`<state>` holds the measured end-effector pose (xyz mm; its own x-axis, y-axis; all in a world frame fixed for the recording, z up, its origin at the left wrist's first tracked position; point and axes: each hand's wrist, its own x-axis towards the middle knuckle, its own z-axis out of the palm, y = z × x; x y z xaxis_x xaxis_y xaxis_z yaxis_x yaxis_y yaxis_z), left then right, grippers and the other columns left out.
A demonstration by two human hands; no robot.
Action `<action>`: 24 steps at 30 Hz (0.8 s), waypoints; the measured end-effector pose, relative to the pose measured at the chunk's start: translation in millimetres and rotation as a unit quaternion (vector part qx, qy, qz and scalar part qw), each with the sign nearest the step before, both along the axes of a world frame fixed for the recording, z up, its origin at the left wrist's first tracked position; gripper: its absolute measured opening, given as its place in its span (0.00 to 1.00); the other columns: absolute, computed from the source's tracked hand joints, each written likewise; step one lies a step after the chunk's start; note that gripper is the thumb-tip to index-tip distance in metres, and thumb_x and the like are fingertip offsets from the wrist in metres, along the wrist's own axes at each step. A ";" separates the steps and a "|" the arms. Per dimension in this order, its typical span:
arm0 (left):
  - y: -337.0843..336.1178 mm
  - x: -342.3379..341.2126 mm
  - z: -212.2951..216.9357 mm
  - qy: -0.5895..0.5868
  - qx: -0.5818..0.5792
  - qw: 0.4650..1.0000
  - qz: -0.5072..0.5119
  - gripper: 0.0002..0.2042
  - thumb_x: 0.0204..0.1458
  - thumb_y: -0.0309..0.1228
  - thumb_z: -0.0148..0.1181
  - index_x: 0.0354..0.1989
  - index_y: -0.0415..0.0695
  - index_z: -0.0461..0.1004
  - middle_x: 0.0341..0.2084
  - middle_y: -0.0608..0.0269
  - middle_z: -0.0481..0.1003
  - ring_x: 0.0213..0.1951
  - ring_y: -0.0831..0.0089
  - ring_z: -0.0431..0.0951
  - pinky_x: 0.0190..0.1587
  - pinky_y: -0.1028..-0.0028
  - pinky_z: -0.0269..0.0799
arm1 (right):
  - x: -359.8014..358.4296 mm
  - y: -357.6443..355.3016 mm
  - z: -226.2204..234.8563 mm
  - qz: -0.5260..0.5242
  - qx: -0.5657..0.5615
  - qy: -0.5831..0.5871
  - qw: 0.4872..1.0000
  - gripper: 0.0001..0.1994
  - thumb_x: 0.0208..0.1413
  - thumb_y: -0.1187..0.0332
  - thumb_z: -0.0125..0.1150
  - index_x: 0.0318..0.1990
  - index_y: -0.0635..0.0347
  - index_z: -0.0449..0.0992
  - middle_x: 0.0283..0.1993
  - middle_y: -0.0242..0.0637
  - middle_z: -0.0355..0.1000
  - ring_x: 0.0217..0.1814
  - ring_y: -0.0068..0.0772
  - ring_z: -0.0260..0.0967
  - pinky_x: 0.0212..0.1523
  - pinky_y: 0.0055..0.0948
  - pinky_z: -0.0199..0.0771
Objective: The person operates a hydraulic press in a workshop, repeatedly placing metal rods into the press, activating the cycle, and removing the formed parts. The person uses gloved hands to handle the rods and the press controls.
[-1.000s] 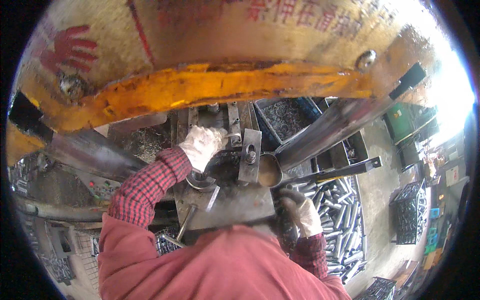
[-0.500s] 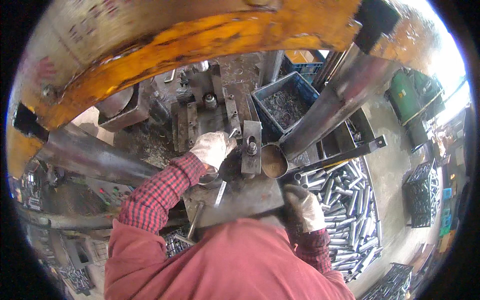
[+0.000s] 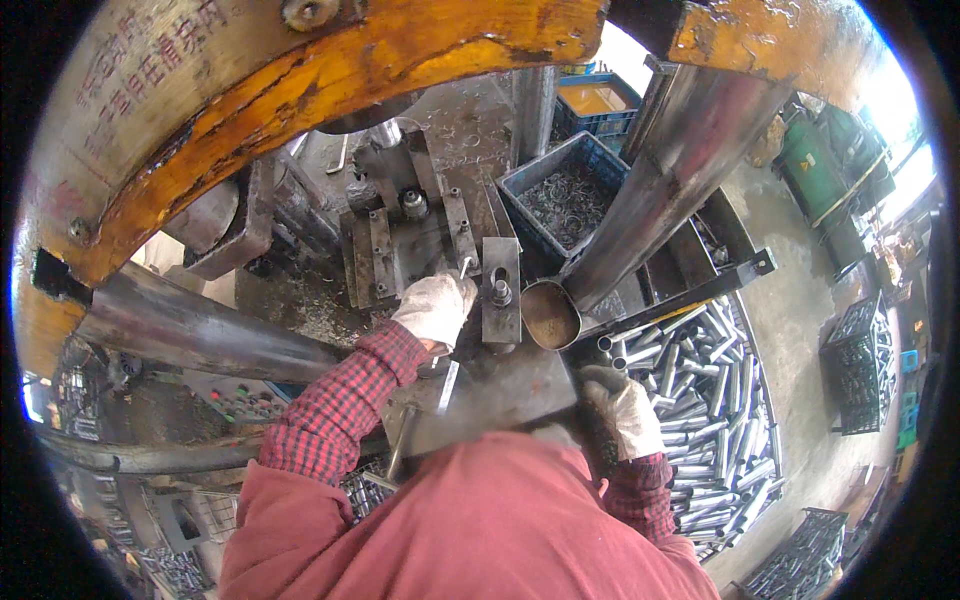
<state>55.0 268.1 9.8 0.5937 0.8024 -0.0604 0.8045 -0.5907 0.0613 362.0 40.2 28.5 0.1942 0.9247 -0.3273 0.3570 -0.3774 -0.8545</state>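
Overhead, a yellow press frame [image 3: 330, 90] arches across the top, its paint worn and rusty. Below it, two thick steel columns [image 3: 680, 170] slant down toward the bed, one to each side. Between them sits the die [image 3: 400, 240], a dark block of plates and bolts. Right of the die, a blue crate [image 3: 560, 200] holds small metal rings. Further right and lower, a heap of short steel tubes [image 3: 690, 400] lies beside the machine. A flat steel plate [image 3: 500, 385] juts out in front of the person's red jacket. A small round cup [image 3: 548, 315] stands at the plate's far edge, just beside a bolted clamp block [image 3: 500, 290].

The left hand [image 3: 435, 308], in a grubby white glove, reaches to the die's front edge, fingers curled around a small metal piece [image 3: 464, 266] that sticks up from the fingertips. The right hand [image 3: 622, 410], also gloved, hangs low beside the plate near the tubes; its fingers are loosely bent, and I cannot tell whether it grips anything.
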 end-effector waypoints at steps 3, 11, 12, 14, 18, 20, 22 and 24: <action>-3.3 12.1 -2.2 -0.042 -0.036 0.998 0.011 0.17 0.76 0.41 0.46 0.42 0.43 0.78 0.32 0.42 0.81 0.34 0.43 0.85 0.34 0.45 0.78 | -0.8 1.3 -1.6 0.005 0.003 -0.004 1.000 0.18 0.67 0.64 0.68 0.60 0.61 0.85 0.52 0.48 0.87 0.55 0.41 0.86 0.57 0.37 0.81; -10.4 31.1 -2.3 -0.152 -0.083 0.981 0.087 0.17 0.72 0.38 0.48 0.41 0.41 0.81 0.35 0.40 0.83 0.39 0.38 0.85 0.39 0.44 0.80 | -6.3 4.1 13.6 -0.006 -0.007 -0.009 1.000 0.18 0.66 0.64 0.67 0.59 0.61 0.86 0.50 0.48 0.87 0.52 0.40 0.86 0.56 0.37 0.81; -12.1 29.3 -4.1 -0.177 -0.075 0.978 0.087 0.17 0.72 0.38 0.48 0.42 0.40 0.80 0.36 0.39 0.83 0.39 0.38 0.85 0.39 0.44 0.80 | -6.4 4.0 15.7 -0.008 0.000 -0.021 1.000 0.18 0.66 0.64 0.67 0.59 0.61 0.86 0.50 0.48 0.87 0.52 0.40 0.86 0.55 0.37 0.81; -13.5 26.4 -8.3 -0.155 -0.111 0.976 0.101 0.16 0.72 0.37 0.48 0.42 0.38 0.79 0.39 0.35 0.82 0.42 0.36 0.85 0.41 0.44 0.80 | -5.5 2.1 17.3 -0.008 0.006 -0.036 0.999 0.18 0.66 0.64 0.67 0.59 0.61 0.86 0.49 0.48 0.87 0.51 0.40 0.86 0.55 0.37 0.82; -6.0 24.1 -14.5 -0.128 -0.124 0.979 0.101 0.12 0.73 0.36 0.50 0.45 0.42 0.78 0.34 0.44 0.82 0.32 0.48 0.87 0.33 0.50 0.83 | 1.0 -9.8 6.2 -0.018 -0.002 -0.021 1.000 0.18 0.66 0.65 0.66 0.59 0.62 0.86 0.49 0.49 0.88 0.52 0.43 0.87 0.54 0.37 0.82; -0.3 24.1 -17.5 -0.116 -0.144 0.978 0.099 0.11 0.72 0.35 0.52 0.43 0.42 0.77 0.33 0.45 0.81 0.34 0.49 0.88 0.34 0.50 0.83 | 3.9 -20.8 -3.5 -0.030 0.020 -0.035 0.999 0.17 0.68 0.67 0.66 0.60 0.66 0.84 0.48 0.42 0.86 0.49 0.31 0.82 0.55 0.34 0.80; 1.4 22.3 -22.0 -0.038 -0.051 0.997 0.036 0.08 0.68 0.32 0.55 0.39 0.43 0.75 0.31 0.48 0.81 0.35 0.52 0.88 0.34 0.50 0.81 | 5.6 -37.7 -10.8 -0.067 0.009 -0.038 0.997 0.16 0.68 0.70 0.65 0.59 0.65 0.86 0.51 0.38 0.86 0.51 0.28 0.81 0.57 0.30 0.78; 3.4 19.2 -27.9 -0.086 -0.058 0.994 0.038 0.07 0.67 0.32 0.56 0.39 0.44 0.76 0.30 0.49 0.81 0.33 0.53 0.87 0.33 0.51 0.80 | 6.0 -60.5 -14.0 -0.085 0.020 -0.037 0.995 0.16 0.68 0.70 0.65 0.59 0.65 0.85 0.51 0.38 0.86 0.51 0.27 0.81 0.56 0.30 0.78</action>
<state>74.3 271.5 -18.1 0.5407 0.8392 -0.0578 0.8188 -0.5094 0.2648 367.9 -20.2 14.5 0.3710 0.8888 -0.2689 0.3539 -0.4031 -0.8440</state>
